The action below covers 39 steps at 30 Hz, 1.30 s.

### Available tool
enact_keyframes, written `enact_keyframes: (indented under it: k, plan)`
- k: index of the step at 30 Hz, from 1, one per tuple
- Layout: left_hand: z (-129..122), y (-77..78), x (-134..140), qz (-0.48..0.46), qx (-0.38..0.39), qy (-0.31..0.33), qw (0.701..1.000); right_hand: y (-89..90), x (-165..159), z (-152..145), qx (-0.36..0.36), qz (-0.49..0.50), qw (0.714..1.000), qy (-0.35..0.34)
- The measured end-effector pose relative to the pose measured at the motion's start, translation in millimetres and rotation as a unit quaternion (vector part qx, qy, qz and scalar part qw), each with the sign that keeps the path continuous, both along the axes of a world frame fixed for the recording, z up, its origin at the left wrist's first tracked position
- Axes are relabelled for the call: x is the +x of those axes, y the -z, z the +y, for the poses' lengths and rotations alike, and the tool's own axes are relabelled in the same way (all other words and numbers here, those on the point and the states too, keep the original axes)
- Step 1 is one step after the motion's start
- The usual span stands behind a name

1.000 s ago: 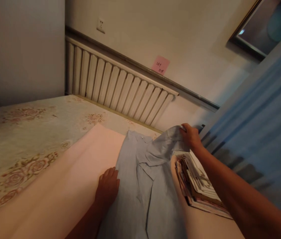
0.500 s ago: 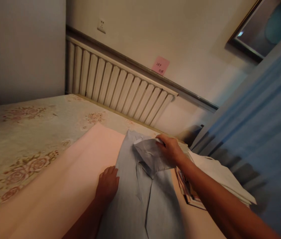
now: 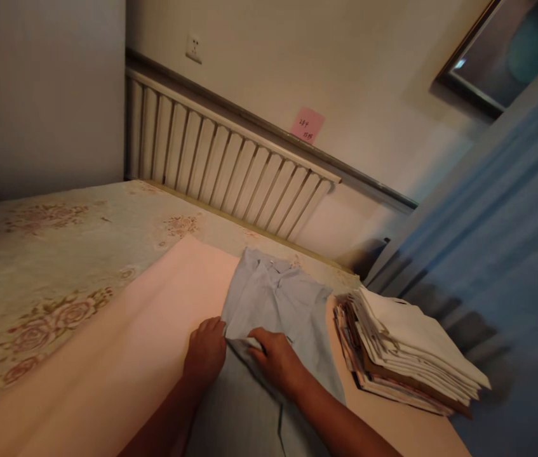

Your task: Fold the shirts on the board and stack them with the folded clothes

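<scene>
A light grey-blue garment [image 3: 292, 298] lies spread lengthwise in front of me, its upper part creased and a dark fold line running down its lower part. Its exact kind is not clear. My left hand [image 3: 206, 350] is closed at the garment's left edge, fingers curled against the cloth. Close to it, over the middle, my right hand [image 3: 275, 360] pinches a pale strip of the cloth's edge between thumb and fingers. Between the two hands that edge is drawn fairly straight. Under the garment is a smooth pale pink cloth [image 3: 154, 304].
A stack of folded cloths [image 3: 416, 343], white on top with brown and pink below, stands on the right. The flowered cover [image 3: 59, 254] reaches back to a radiator [image 3: 221, 158] along the wall. A blue curtain [image 3: 511, 254] hangs at the right.
My right hand has come down and left with the garment's edge, from the upper right to near my left hand. The upper garment now lies flatter. My left hand has barely moved.
</scene>
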State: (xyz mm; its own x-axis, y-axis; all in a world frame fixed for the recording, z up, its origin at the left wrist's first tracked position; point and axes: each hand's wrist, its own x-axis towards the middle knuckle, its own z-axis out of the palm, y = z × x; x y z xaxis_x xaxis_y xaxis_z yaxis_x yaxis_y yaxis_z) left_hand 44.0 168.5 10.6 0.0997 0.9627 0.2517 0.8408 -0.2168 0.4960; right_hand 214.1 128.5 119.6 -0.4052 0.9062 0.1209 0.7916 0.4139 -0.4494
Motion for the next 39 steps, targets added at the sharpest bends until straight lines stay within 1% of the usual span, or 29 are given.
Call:
enact_keyframes:
  k: [3, 6, 8, 11, 14, 16, 18, 21, 23, 24, 26, 28, 29, 30, 32, 34, 36, 38, 39]
  plan:
    - [0.8, -1.3, -0.5, 0.002, -0.005, 0.002, 1.0, 6.4, -3.0, -9.0, -0.017, -0.008, 1.0, -0.011]
    - [1.9, 0.7, -0.4, 0.0, -0.001, 0.0, 1.0, 5.0, -1.1, -15.9, -0.024, -0.024, 0.999, -0.041]
    - [2.1, 3.2, -0.4, -0.001, 0.004, -0.001, 1.0, 0.6, 0.6, -19.5, -0.017, -0.05, 0.996, -0.065]
    - [1.5, 5.6, -1.1, 0.0, 0.004, 0.004, 1.0, -10.5, 0.0, -25.0, 0.01, -0.108, 0.988, -0.106]
    - [0.2, 4.2, -2.5, -0.001, 0.001, 0.008, 1.0, -21.1, -5.3, -31.8, 0.039, -0.179, 0.974, -0.13]
    - [-0.4, 1.4, -2.9, -0.006, 0.003, 0.01, 1.0, -21.3, -9.1, -36.7, 0.053, -0.213, 0.965, -0.144]
    - [-0.7, -2.0, -2.7, -0.01, -0.004, 0.009, 1.0, -12.6, -11.5, -41.0, 0.062, -0.23, 0.959, -0.156]
    - [-0.3, -5.6, -1.3, -0.012, -0.027, 0.0, 1.0, 12.4, -11.4, -45.4, 0.061, -0.229, 0.958, -0.161]
    - [0.3, -5.6, -0.3, -0.008, -0.026, -0.002, 1.0, 27.8, -10.0, -47.7, 0.042, -0.211, 0.964, -0.157]
    - [0.7, -4.8, 0.0, -0.006, -0.022, -0.002, 1.0, 32.6, -9.4, -48.9, 0.024, -0.199, 0.967, -0.159]
    - [1.7, -2.2, 0.2, -0.002, -0.016, -0.002, 1.0, 34.9, -8.6, -51.4, -0.022, -0.175, 0.969, -0.173]
    - [3.0, 0.9, 0.1, 0.0, -0.015, -0.001, 1.0, 29.7, -8.5, -53.9, -0.063, -0.14, 0.972, -0.18]
    - [3.6, 2.3, 0.0, 0.0, -0.014, -0.002, 1.0, 26.4, -8.4, -54.8, -0.07, -0.116, 0.976, -0.17]
    - [4.2, 3.6, -0.2, -0.001, -0.012, -0.002, 1.0, 24.1, -8.1, -55.3, -0.066, -0.088, 0.983, -0.15]
    - [4.9, 5.8, -0.6, -0.002, -0.005, -0.001, 1.0, 25.8, -6.4, -54.9, -0.028, -0.045, 0.994, -0.092]
    - [5.0, 7.7, -0.8, -0.006, 0.004, 0.002, 1.0, 37.8, -2.7, -52.6, 0.024, -0.042, 0.998, -0.044]
    - [5.1, 9.6, -1.0, -0.009, 0.012, 0.003, 1.0, 56.3, 2.1, -49.6, 0.047, -0.069, 0.996, -0.038]
    - [5.6, 11.2, -1.0, -0.009, 0.014, 0.001, 1.0, 73.4, 6.9, -47.6, 0.04, -0.096, 0.993, -0.057]
    - [6.1, 11.8, -1.1, -0.008, 0.015, 0.002, 1.0, 79.2, 9.1, -47.5, 0.033, -0.101, 0.992, -0.065]
